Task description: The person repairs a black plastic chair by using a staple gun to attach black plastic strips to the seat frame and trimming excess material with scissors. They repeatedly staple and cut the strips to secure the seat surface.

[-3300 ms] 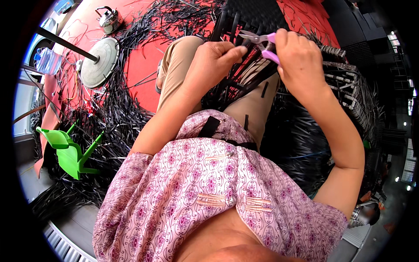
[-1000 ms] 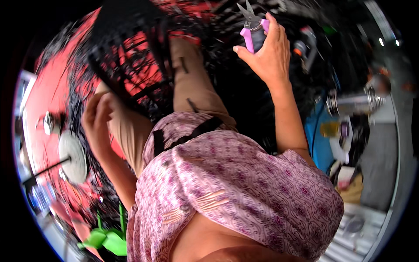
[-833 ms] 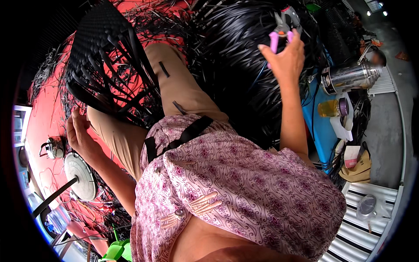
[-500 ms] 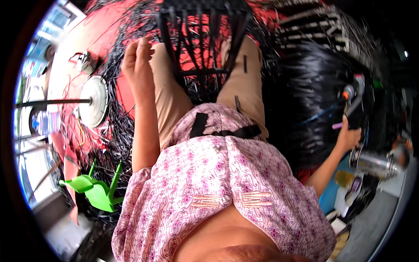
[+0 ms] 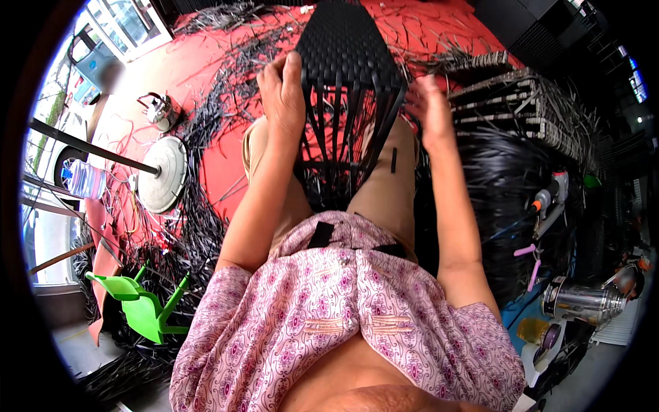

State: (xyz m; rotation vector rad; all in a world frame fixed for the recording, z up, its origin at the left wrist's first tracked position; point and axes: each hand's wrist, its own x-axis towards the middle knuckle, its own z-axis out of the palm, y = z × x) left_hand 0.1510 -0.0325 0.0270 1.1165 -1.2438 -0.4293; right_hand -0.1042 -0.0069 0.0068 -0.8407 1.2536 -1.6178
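Half a second earlier the right hand (image 5: 431, 110) was stretched far out to the person's right, down by the pink-handled pliers (image 5: 530, 264); it has since come back up to the right edge of the black woven wicker panel (image 5: 347, 51), while the pliers lie on the floor among black strips, well apart from both hands. The left hand (image 5: 283, 93) has shifted from the knee onto the panel's left edge, where its fingers curl round the woven rim and hold it. The right hand is blurred, fingers spread wide and close against the panel's loose hanging strands; whether it grips them cannot be told. Both forearms run up from the lower edge alongside the tan trousers, elbows bent outward, and the panel stands upright between the knees over the red floor mat (image 5: 226, 165). Off to the left on the floor are a round white metal base with a dark pole (image 5: 163, 173), a small metal kettle (image 5: 160, 110) and a clear plastic water bottle with a blue cap (image 5: 84, 180); a bright green plastic chair (image 5: 141, 307) lies tipped nearer the person. At the lower right stands a clear glass jar with a metal lid (image 5: 582, 301).
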